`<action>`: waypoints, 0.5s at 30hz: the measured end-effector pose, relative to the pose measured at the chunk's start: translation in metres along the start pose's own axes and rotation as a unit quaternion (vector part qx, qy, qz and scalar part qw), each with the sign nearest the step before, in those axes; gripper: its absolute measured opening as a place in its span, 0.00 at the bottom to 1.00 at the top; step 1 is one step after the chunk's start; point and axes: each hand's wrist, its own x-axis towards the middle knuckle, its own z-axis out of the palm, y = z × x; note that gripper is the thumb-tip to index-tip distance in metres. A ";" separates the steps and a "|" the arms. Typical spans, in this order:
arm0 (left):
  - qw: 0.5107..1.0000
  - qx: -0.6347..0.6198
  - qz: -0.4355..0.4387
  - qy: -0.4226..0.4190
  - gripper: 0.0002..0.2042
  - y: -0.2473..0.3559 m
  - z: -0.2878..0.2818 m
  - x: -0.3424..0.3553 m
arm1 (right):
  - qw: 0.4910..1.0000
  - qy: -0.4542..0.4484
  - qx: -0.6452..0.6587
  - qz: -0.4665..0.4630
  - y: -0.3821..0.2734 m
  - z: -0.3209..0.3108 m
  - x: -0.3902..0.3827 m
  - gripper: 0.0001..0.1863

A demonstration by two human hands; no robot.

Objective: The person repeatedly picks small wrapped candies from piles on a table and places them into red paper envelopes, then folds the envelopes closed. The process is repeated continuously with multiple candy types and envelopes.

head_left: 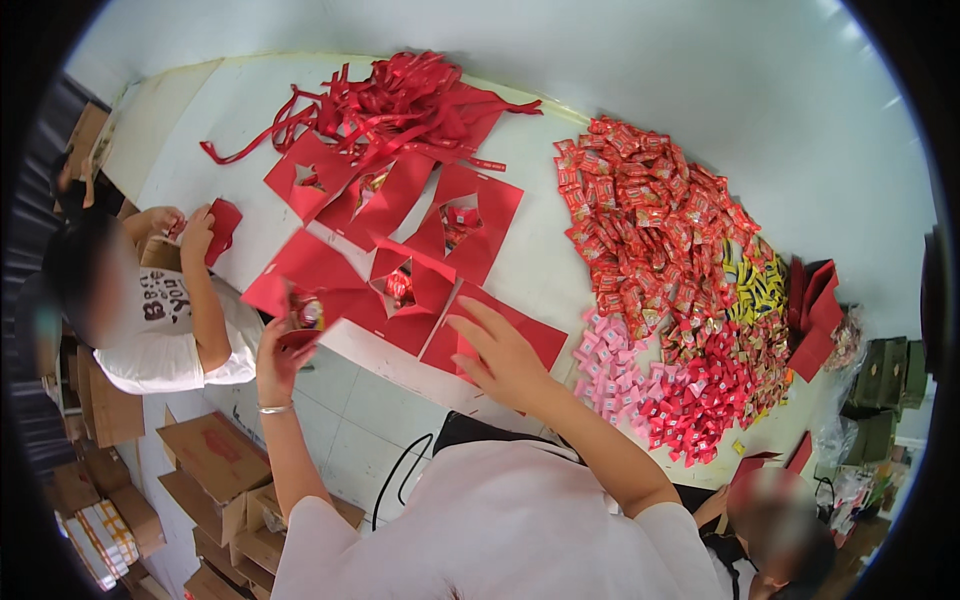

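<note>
The red card gift box (318, 265) is on our side of the red ribbon heap (410, 100) and a little to its left, with wrapped sweets (311, 316) showing at its near end. Our left hand (278, 358) is partly closed on the box's near edge, thumb and fingers bent. Our right hand (505, 355) is open with its fingers spread, over a flat red card sheet (545, 345) on the near right of the ribbon heap; we see nothing in its grasp and cannot tell whether the fingertips touch the card. Just on our side of the ribbon heap, more red card boxes (425, 272) lie on the white worktop (540, 255), sweets visible through their star-shaped openings. Well to the right of the ribbon heap, we see a broad pile of red packets (640, 200), with yellow-and-black packets (757, 285), pink-wrapped sweets (605, 360) and crimson-wrapped sweets (705, 400) along its nearer part. To the left of the ribbon heap, a co-worker (150, 310) in a white T-shirt handles a red card piece (224, 228).
</note>
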 end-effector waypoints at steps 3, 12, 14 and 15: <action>0.996 -0.079 0.015 0.049 0.15 -0.024 -0.041 0.055 | 0.993 0.023 0.035 0.112 0.020 -0.016 -0.028 0.19; 0.998 -0.021 -0.040 0.041 0.15 -0.048 -0.014 0.118 | 0.925 0.209 -0.061 0.310 0.087 -0.059 -0.166 0.15; 0.988 0.048 -0.091 0.113 0.16 -0.032 -0.004 0.120 | 0.909 0.238 -0.041 0.340 0.095 -0.064 -0.187 0.13; 0.986 0.082 -0.087 0.115 0.17 -0.023 0.007 0.116 | 0.902 0.257 -0.061 0.343 0.100 -0.064 -0.197 0.12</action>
